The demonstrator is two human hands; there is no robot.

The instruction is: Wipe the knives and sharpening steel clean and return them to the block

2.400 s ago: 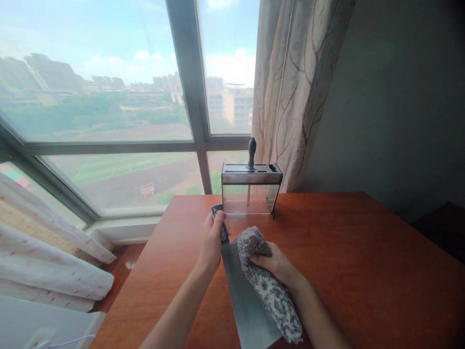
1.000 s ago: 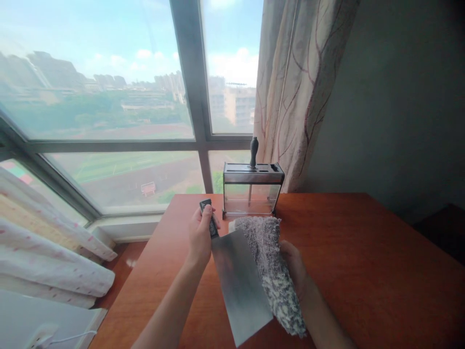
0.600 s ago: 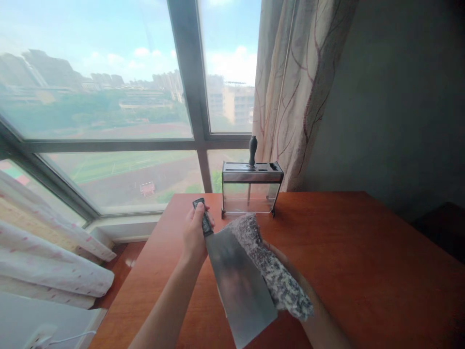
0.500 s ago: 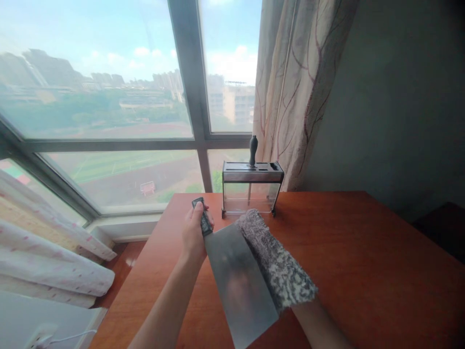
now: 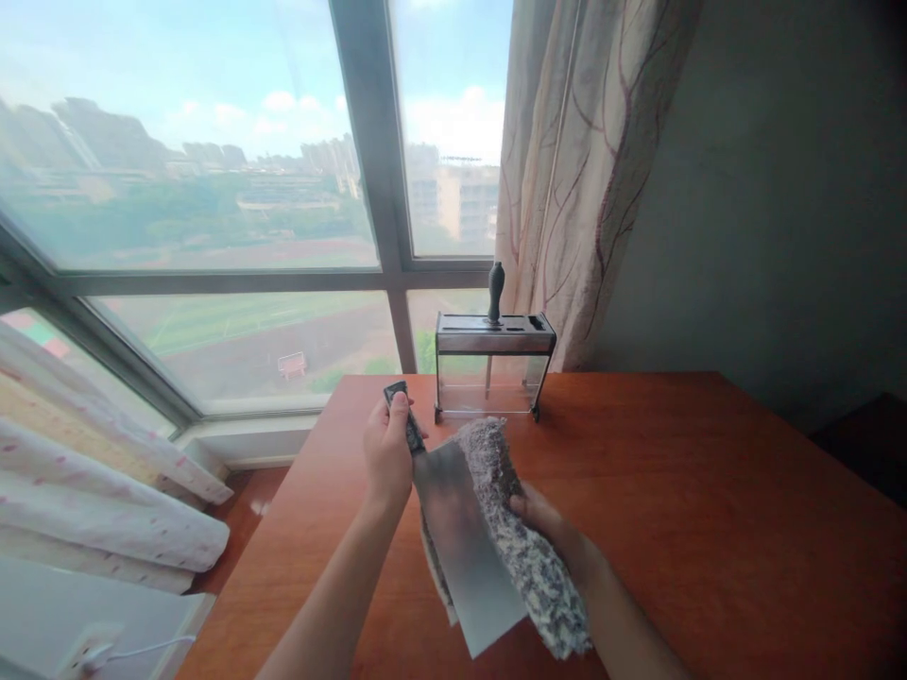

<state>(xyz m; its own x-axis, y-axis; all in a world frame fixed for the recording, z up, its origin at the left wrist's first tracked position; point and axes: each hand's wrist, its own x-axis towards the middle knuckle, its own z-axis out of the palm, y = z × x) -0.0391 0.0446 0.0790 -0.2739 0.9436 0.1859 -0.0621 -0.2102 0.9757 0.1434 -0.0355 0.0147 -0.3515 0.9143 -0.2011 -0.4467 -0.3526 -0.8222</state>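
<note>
Gripping a cleaver (image 5: 464,548) by its black handle above the bench (image 5: 709,529), the left hand (image 5: 388,451) is holding the blade slanting down and rightward, while the right hand (image 5: 556,536) is clasping a fuzzy grey cloth (image 5: 528,557) that is covering the blade's right side and peeking out past its left edge. Just beyond, a clear-sided knife holder (image 5: 494,346) is standing upright near the bench's far edge, a dark-handled tool (image 5: 496,291) jutting from its slotted top. Behind that, a patterned curtain (image 5: 573,170) is hanging beside the window (image 5: 213,217).
</note>
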